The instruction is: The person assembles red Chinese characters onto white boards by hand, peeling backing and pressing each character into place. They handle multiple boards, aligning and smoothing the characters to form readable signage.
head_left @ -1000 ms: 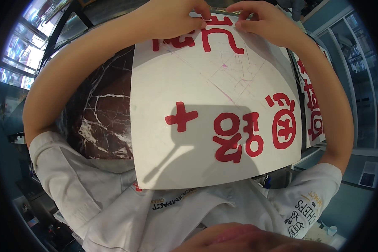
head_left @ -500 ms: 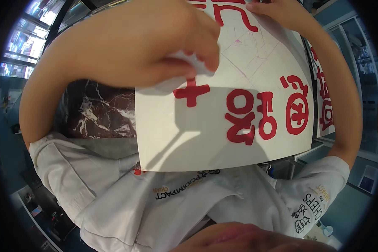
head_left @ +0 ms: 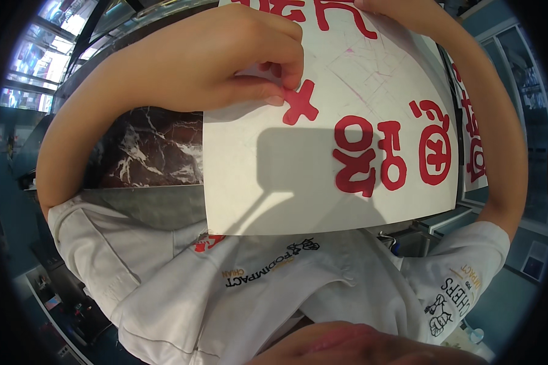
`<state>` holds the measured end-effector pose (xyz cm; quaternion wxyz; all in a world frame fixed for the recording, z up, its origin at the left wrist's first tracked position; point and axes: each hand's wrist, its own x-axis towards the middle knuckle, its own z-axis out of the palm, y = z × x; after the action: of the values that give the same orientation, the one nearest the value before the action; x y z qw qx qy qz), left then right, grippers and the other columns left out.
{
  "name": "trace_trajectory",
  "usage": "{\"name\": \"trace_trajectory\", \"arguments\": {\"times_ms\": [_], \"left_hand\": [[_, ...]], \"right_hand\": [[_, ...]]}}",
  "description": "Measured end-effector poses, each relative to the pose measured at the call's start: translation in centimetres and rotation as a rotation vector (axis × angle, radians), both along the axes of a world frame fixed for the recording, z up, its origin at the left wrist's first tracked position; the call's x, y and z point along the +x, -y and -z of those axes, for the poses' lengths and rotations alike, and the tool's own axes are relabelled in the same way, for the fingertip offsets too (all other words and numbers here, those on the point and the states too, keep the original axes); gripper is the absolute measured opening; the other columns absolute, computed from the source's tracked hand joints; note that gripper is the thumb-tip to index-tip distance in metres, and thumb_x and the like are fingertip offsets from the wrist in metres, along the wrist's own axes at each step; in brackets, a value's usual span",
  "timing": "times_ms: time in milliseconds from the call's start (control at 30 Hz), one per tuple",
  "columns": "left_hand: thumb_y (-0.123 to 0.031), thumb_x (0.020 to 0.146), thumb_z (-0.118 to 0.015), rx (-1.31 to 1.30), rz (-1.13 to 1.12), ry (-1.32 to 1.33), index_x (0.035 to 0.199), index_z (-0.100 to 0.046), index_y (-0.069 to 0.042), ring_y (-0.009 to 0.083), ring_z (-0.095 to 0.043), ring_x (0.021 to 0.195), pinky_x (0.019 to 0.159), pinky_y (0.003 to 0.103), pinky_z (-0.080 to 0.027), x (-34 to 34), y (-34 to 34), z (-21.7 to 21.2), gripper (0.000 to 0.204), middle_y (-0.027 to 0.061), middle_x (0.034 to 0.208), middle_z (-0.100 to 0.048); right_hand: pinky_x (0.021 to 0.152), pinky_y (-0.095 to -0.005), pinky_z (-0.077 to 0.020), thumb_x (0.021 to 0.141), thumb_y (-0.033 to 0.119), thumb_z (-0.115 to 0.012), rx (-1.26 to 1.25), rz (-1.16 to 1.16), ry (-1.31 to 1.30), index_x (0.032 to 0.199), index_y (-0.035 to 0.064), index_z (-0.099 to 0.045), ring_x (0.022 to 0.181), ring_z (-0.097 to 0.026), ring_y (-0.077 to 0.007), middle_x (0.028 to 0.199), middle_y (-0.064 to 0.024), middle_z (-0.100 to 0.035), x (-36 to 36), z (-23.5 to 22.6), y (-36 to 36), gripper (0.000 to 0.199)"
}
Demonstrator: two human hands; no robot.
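Observation:
A white board (head_left: 231, 182) spreads in front of my chest, with thick red cut-out characters and pink scribbled lines on it. My left hand (head_left: 256, 64) is closed over its left part, thumb and fingers pinching one arm of a small red cross-shaped cut-out (head_left: 304, 104). The cross lies against or just over the white surface; which, I cannot tell. At the top edge, my right hand (head_left: 402, 13) has a fingertip at the bend of a large red character (head_left: 349, 11). The picture's edge cuts off most of its fingers.
A brown marble surface with white veins (head_left: 155, 152) runs under the board on the left. Another sheet with red characters (head_left: 474, 143) hangs behind my right forearm. More red characters (head_left: 353, 158) stand on the board's right half. Dark shadows cross the board's lower part.
The red cross has turned and moved up and right with my left hand. The board sits slightly higher and further right in view. My right hand has slipped further past the top edge.

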<state>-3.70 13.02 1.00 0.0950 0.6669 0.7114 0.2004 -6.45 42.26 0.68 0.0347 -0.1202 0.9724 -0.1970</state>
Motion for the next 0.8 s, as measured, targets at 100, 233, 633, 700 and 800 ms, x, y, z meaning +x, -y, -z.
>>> {"name": "trace_trajectory", "arguments": {"times_ms": [100, 233, 633, 700, 800], "left_hand": [[-0.005, 0.083, -0.075, 0.094, -0.049, -0.084, 0.092, -0.066, -0.001, 0.0261, -0.063, 0.086, 0.077, 0.034, -0.052, 0.3, 0.3, -0.2, 0.013, 0.0101, 0.094, -0.063], [-0.003, 0.083, -0.073, 0.252, -0.085, -0.167, 0.092, -0.065, 0.000, 0.0236, -0.063, 0.086, 0.077, 0.032, -0.051, -0.3, 1.0, -0.8, 0.013, 0.0109, 0.093, -0.062], [-0.018, 0.092, -0.073, 0.347, -0.579, 0.727, 0.109, -0.067, -0.005, 0.0093, -0.064, 0.094, 0.083, 0.024, -0.048, -1.3, -1.0, 1.3, 0.023, 0.0018, 0.099, -0.070], [-0.020, 0.091, -0.076, 0.343, -0.540, 0.587, 0.119, -0.065, -0.006, 0.0115, -0.066, 0.099, 0.090, 0.026, -0.050, -2.0, -0.3, 1.4, 0.034, 0.0033, 0.106, -0.070], [-0.021, 0.094, -0.073, 0.480, -0.461, 0.443, 0.117, -0.069, -0.005, 0.0103, -0.066, 0.095, 0.089, 0.024, -0.051, -2.8, -1.2, -0.2, 0.028, 0.0043, 0.104, -0.072]], "right_hand": [[0.071, -0.0311, -0.0485, 0.090, 0.020, -0.069, 0.007, 0.076, -0.145, 0.112, -0.0004, -0.071, 0.081, -0.062, -0.0151, 0.089, -0.0076, -0.070, 0.7, 0.0, 0.7, 0.030], [0.068, -0.0278, -0.0487, 0.093, 0.014, -0.066, -0.342, -0.058, -0.085, 0.106, -0.0022, -0.072, 0.078, -0.062, -0.0108, 0.087, -0.0058, -0.070, 3.6, -1.6, 2.0, 0.022], [0.063, -0.0224, -0.0442, 0.090, 0.016, -0.073, -0.573, -0.168, 0.191, 0.104, 0.0013, -0.073, 0.071, -0.056, -0.0066, 0.082, -0.0003, -0.065, 7.9, -1.7, 3.9, 0.020], [0.064, -0.0234, -0.0471, 0.094, 0.014, -0.067, -0.533, -0.158, 0.233, 0.102, -0.0018, -0.073, 0.070, -0.059, -0.0071, 0.081, -0.0020, -0.067, 8.3, -4.5, 4.2, 0.019], [0.063, -0.0235, -0.0473, 0.096, 0.014, -0.065, -0.560, -0.116, 0.109, 0.097, -0.0026, -0.072, 0.069, -0.059, -0.0067, 0.078, -0.0020, -0.067, 8.4, -5.0, 3.9, 0.018]]}}
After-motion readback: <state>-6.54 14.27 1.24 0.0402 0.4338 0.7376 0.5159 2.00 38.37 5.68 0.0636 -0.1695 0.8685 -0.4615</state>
